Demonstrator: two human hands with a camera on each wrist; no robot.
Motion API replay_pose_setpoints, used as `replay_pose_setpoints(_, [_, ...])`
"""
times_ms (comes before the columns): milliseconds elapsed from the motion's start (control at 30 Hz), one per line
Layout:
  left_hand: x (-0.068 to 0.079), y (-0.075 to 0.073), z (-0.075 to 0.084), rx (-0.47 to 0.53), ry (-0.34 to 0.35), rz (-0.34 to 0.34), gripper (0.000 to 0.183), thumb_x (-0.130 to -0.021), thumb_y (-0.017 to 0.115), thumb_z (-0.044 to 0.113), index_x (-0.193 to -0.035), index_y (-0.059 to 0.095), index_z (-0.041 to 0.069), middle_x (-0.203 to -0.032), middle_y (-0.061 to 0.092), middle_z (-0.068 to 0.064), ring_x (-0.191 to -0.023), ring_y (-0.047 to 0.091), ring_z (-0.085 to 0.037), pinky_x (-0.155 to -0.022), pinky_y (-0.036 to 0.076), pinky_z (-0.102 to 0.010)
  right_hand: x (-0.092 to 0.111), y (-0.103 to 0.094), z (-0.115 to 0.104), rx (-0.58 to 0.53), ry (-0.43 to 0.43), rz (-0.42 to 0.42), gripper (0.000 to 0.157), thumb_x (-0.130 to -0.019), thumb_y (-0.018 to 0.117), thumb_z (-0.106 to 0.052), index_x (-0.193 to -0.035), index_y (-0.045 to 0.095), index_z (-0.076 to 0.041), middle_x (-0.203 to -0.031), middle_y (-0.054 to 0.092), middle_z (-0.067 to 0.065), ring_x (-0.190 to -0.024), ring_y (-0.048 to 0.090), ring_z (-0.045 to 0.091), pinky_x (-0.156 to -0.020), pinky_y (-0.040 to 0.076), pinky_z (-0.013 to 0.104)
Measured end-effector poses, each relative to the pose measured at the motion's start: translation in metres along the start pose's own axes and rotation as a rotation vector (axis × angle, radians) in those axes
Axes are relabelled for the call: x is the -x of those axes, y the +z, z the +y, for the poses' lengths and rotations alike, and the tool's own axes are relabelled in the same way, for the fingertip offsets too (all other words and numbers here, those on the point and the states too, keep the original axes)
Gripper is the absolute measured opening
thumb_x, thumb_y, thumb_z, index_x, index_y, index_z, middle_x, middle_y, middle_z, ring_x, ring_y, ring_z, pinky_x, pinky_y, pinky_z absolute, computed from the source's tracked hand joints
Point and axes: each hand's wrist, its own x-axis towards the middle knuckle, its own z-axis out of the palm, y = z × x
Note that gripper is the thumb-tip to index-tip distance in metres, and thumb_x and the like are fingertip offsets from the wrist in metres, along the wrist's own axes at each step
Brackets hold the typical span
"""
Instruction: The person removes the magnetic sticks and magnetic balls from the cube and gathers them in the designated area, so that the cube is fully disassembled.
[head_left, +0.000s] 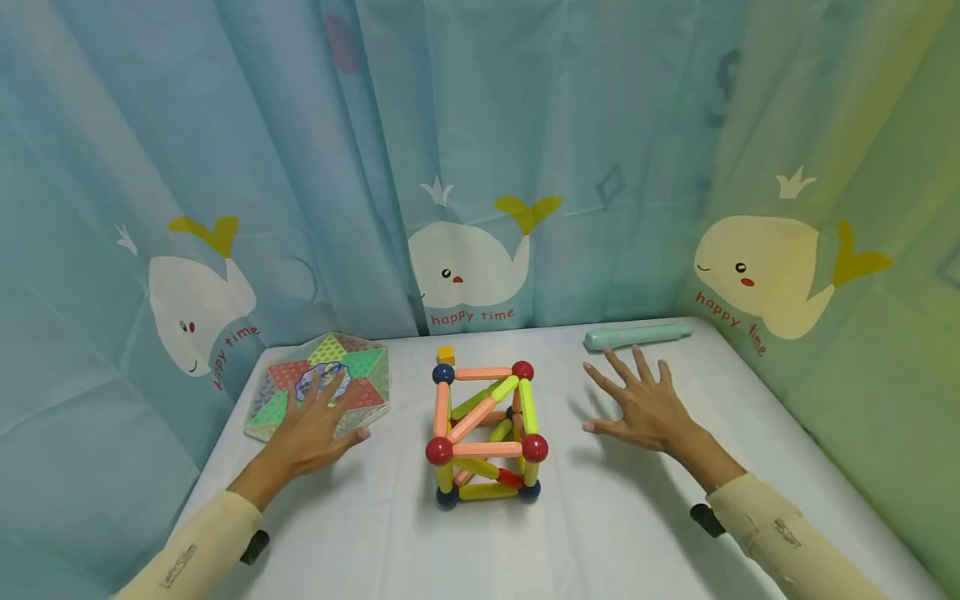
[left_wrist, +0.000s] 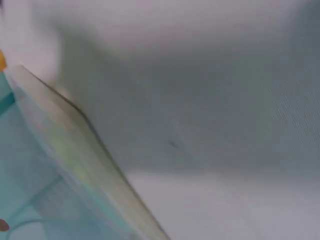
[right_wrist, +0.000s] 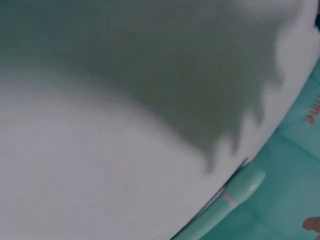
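Observation:
A cube-shaped frame of magnetic sticks and balls (head_left: 487, 450) stands in the middle of the white table. Red balls mark several upper corners, and dark blue balls sit at the lower ones. To its left is my left hand (head_left: 311, 433), palm down with fingers spread, overlapping a hexagonal patterned box (head_left: 371, 362) in the head view; whether it touches cannot be told. On the other side my right hand (head_left: 648, 408) hovers above its shadow, fingers spread, nothing held. A pale green tube-like object (head_left: 637, 336) lies beyond its fingertips. Neither wrist view shows the hand itself.
A small yellow-orange block (head_left: 446, 356) sits near the table's back edge, behind the stick frame. Curtains (head_left: 622, 208) with whale prints hang close along the back and both sides. In the left wrist view, the box's edge (left_wrist: 100, 160) borders bare white cloth.

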Motion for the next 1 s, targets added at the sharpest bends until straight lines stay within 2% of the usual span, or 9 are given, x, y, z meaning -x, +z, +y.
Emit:
replay_pose_setpoints(100, [0.003, -0.008, 0.013, -0.01, 0.047, 0.037, 0.076, -0.096, 0.052, 0.062, -0.154, 0.042, 0.014, -0.159, 0.036, -0.02, -0.148, 0.025, -0.048, -0.112, 0.013, -0.075, 0.003, -0.007, -0.007, -0.045, -0.022, 0.027, 0.093, -0.081, 0.062, -0.075, -0.156, 0.037, -0.026, -0.162, 0.03, 0.018, -0.143, 0.026, 0.056, -0.104, 0.027, 0.076])
replay_pose_setpoints(200, [0.005, -0.016, 0.028, -0.011, 0.098, 0.08, 0.069, -0.097, 0.053, 0.059, -0.151, 0.047, 0.015, -0.153, 0.046, -0.018, -0.143, 0.038, -0.041, -0.114, 0.024, -0.068, 0.007, -0.017, -0.018, -0.121, -0.048, 0.07, 0.09, -0.082, 0.068, -0.067, -0.154, 0.041, -0.021, -0.159, 0.035, 0.017, -0.14, 0.035, 0.051, -0.101, 0.037, 0.071])
replay_pose_setpoints(300, [0.008, -0.024, 0.043, -0.003, 0.155, 0.127, 0.066, -0.097, 0.055, 0.055, -0.151, 0.046, 0.018, -0.146, 0.054, -0.014, -0.135, 0.05, -0.035, -0.109, 0.037, -0.062, 0.011, -0.03, -0.032, -0.223, -0.057, 0.106, 0.082, -0.083, 0.073, -0.058, -0.15, 0.047, -0.019, -0.152, 0.044, 0.014, -0.132, 0.048, 0.041, -0.089, 0.05, 0.061])
replay_pose_setpoints(367, [0.009, -0.028, 0.054, 0.0, 0.192, 0.159, 0.065, -0.097, 0.056, 0.054, -0.152, 0.045, 0.02, -0.142, 0.058, -0.011, -0.13, 0.056, -0.032, -0.105, 0.043, -0.058, 0.014, -0.04, -0.043, -0.298, -0.051, 0.121, 0.073, -0.084, 0.076, -0.052, -0.145, 0.051, -0.019, -0.143, 0.053, 0.008, -0.12, 0.058, 0.031, -0.08, 0.056, 0.051])
replay_pose_setpoints(500, [0.011, -0.034, 0.076, -0.007, 0.261, 0.248, 0.064, -0.097, 0.056, 0.056, -0.15, 0.048, 0.021, -0.127, 0.068, -0.008, -0.113, 0.067, -0.027, -0.094, 0.054, -0.05, 0.019, -0.054, -0.067, -0.474, -0.047, 0.146, 0.054, -0.087, 0.078, -0.041, -0.133, 0.06, -0.019, -0.116, 0.068, -0.003, -0.094, 0.067, 0.014, -0.068, 0.056, 0.031])
replay_pose_setpoints(667, [0.007, -0.037, 0.096, -0.009, 0.363, 0.349, 0.059, -0.099, 0.056, 0.055, -0.143, 0.055, 0.017, -0.112, 0.073, -0.004, -0.096, 0.072, -0.02, -0.08, 0.059, -0.039, 0.022, -0.061, -0.09, -0.705, -0.061, 0.115, 0.039, -0.09, 0.076, -0.03, -0.125, 0.064, -0.017, -0.097, 0.069, -0.007, -0.08, 0.062, 0.003, -0.064, 0.054, 0.025])
replay_pose_setpoints(767, [0.004, -0.036, 0.104, 0.015, 0.4, 0.357, 0.057, -0.099, 0.055, 0.054, -0.141, 0.058, 0.015, -0.117, 0.07, -0.004, -0.094, 0.072, -0.018, -0.079, 0.06, -0.036, 0.023, -0.061, -0.1, -0.787, -0.058, 0.074, 0.037, -0.091, 0.075, -0.031, -0.124, 0.064, -0.018, -0.095, 0.069, -0.006, -0.078, 0.061, 0.002, -0.063, 0.054, 0.025])
replay_pose_setpoints(867, [0.001, -0.034, 0.11, 0.05, 0.403, 0.33, 0.057, -0.099, 0.055, 0.054, -0.14, 0.059, 0.015, -0.123, 0.066, -0.002, -0.088, 0.07, -0.013, -0.074, 0.059, -0.03, 0.024, -0.058, -0.106, -0.832, -0.054, 0.047, 0.039, -0.091, 0.076, -0.032, -0.124, 0.063, -0.017, -0.095, 0.069, -0.006, -0.075, 0.062, 0.003, -0.062, 0.054, 0.025])
replay_pose_setpoints(1000, [0.0, -0.03, 0.116, 0.094, 0.397, 0.278, 0.057, -0.098, 0.055, 0.056, -0.141, 0.058, 0.018, -0.127, 0.061, -0.001, -0.071, 0.056, -0.005, -0.062, 0.05, -0.019, 0.024, -0.053, -0.112, -0.866, -0.067, 0.028, 0.042, -0.089, 0.078, -0.033, -0.125, 0.063, -0.016, -0.096, 0.069, -0.006, -0.073, 0.062, 0.003, -0.06, 0.054, 0.026])
